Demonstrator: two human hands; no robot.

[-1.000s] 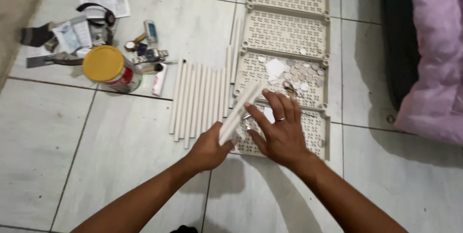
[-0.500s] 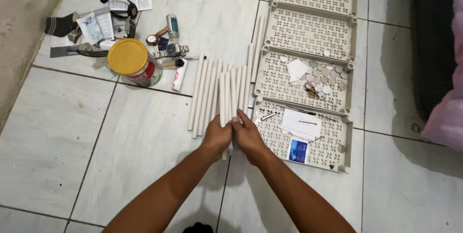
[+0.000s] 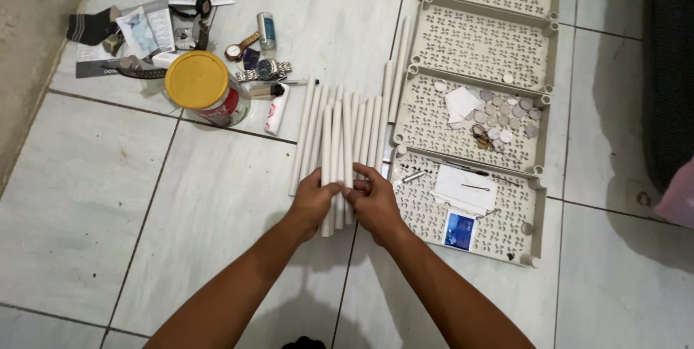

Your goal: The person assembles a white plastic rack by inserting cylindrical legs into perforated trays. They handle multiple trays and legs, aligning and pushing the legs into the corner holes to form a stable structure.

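Together, left hand point(image 3: 312, 201) and right hand point(image 3: 373, 201) close their fingers around white tubes point(image 3: 338, 147) beside the perforated trays point(image 3: 477, 96) on the tiled floor point(image 3: 144, 233).

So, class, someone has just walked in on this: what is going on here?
A person kneels or leans over a tiled floor, both hands gripping a few white tubes: left hand, right hand, tubes. More tubes lie alongside in a row. To the right sit perforated cream trays, one holding coins. A yellow-lidded tin and watches lie to the left.
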